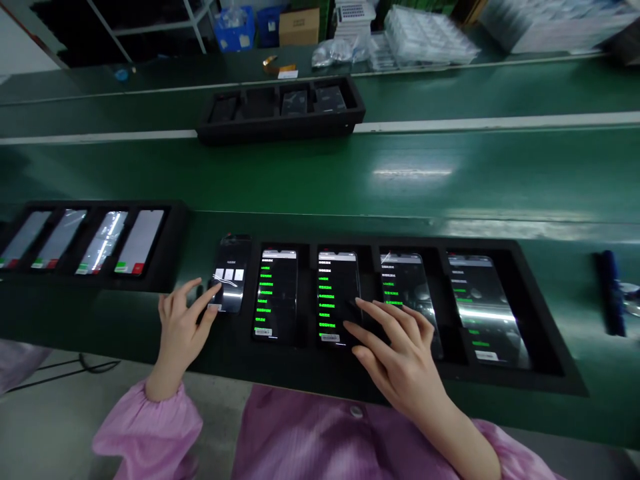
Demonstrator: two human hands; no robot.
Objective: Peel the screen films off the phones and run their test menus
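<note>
My left hand (pixel 183 323) is open, its index fingertip and thumb at the lower left of a loose phone (pixel 233 257) that shows three white squares. My right hand (pixel 400 343) is open with nothing in it, its fingers over the lower right of a phone (pixel 337 280) with a green text list. That phone lies in a black tray (pixel 545 327). To its left in the tray is another phone (pixel 277 287) with a similar list. On the right, a partly covered phone (pixel 403 270) and a glare-streaked phone (pixel 483 293) also show lists.
At left, a second black tray (pixel 173 243) holds several phones with pale screens. A third black tray (pixel 280 127) lies across the white strip farther back. Plastic trays (pixel 425 37), a cardboard box (pixel 299 28) and a blue bin (pixel 234 33) stand behind. A dark blue object (pixel 613 293) lies at right.
</note>
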